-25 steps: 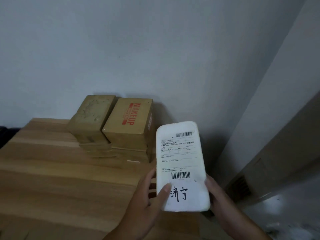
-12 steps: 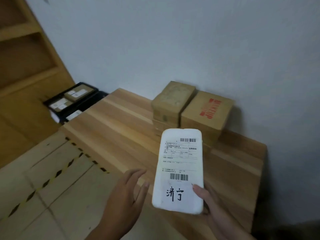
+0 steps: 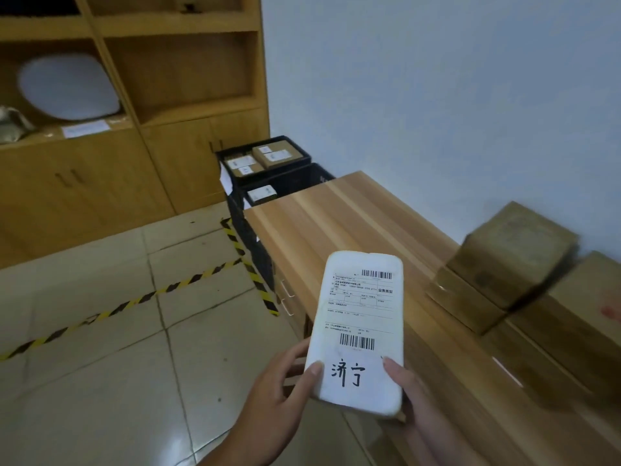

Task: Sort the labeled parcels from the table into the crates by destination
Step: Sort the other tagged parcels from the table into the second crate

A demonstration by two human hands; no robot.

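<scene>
Step in hand: carry. The white parcel (image 3: 361, 331) is off the counter (image 3: 336, 223) and held in the air over its front edge. Its label faces the camera: printed waybill, barcodes, handwritten destination characters at the near end.

Both hands are on it, forearms coming in from the bottom of the view.
- Left hand (image 3: 275, 391) pinches the near left corner, thumb on the label face, fingers (image 3: 292, 359) curled behind the edge.
- Right hand (image 3: 415, 412) holds the near right corner, thumb pressed on the face just beside the handwriting. Its other fingers are under the parcel and hidden.
- The parcel's long axis points away from the body, far end tilted up.

Targets: two black crates on the floor past the counter's far end, by the wall and well apart from the held parcel.
- The far crate (image 3: 272, 172) holds several labelled brown parcels.
- The near crate (image 3: 295, 181) shows one.
- Any destination tags on the crates are too small to read, so I cannot tell which crate matches.

Next move, as a judgement: walk along the counter, check the handwritten characters against the crate tags, lower the parcel in flat and let go. It looks light and soft-edged, so dropping it is a low risk. The wrong crate is the main risk.

Cardboard boxes (image 3: 510, 253) sit stacked on the counter at the right near the wall, so the sorting is not finished.
</scene>
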